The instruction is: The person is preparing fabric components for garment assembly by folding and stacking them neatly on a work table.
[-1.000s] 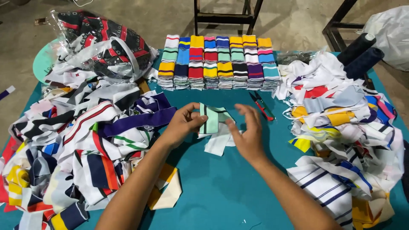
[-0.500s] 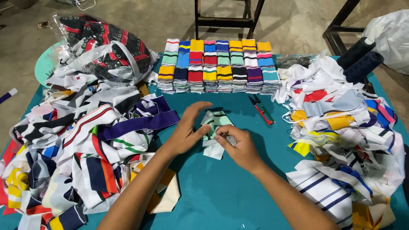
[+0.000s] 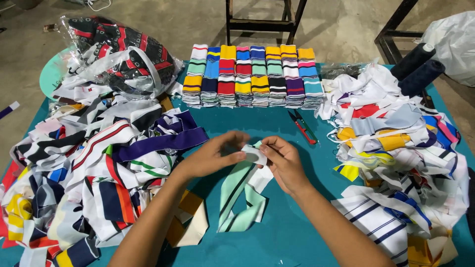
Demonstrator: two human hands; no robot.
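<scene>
Where hands [image 3: 247, 155] meet: mint strip [image 3: 242, 190].

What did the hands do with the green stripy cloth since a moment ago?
Both hands, left hand and right hand, lifted the folded mint-green striped strip a little and let it unfold, so its end now hangs down onto the teal table. The folded stacks and red scissors stayed put.

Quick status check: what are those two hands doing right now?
Left hand and right hand pinch mint-green striped fabric strip above teal table. Red snips lie clear.
</scene>
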